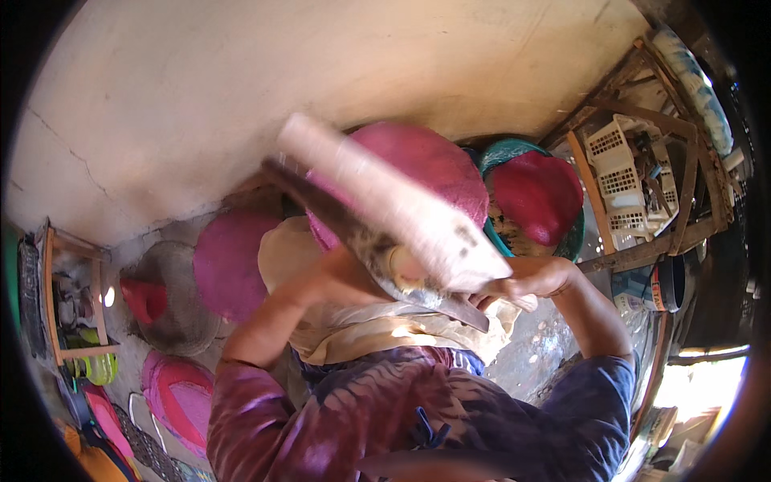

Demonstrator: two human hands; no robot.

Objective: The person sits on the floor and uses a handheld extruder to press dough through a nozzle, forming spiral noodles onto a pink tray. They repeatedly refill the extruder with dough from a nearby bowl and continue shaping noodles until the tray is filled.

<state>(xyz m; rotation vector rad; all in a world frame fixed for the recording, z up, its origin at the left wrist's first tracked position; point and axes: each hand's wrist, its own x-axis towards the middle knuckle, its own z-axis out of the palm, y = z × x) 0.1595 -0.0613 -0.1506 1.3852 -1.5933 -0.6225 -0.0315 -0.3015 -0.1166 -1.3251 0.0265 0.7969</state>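
A long pale board [393,205], smeared by motion, slants across in front of me from upper left to lower right. Against its lower side lies a dark, narrow strip [321,199] with whitish smears; its pointed end [466,312] reaches toward my right hand. My right hand [530,279] is closed round the lower right end of the board. My left hand [349,273] comes up beneath the dark strip, which hides its fingers. Behind the board stands a large, rounded pink mass [426,161]. Cream cloth [337,337] covers my lap.
To the right, a teal tub [574,241] holds a deep pink mass [538,197]. A wooden frame [691,128] with a white crate [618,173] stands farther right. Left are a purple-pink round [233,261], a grey round [181,321] with a red piece, and a pink basin-like thing [181,394].
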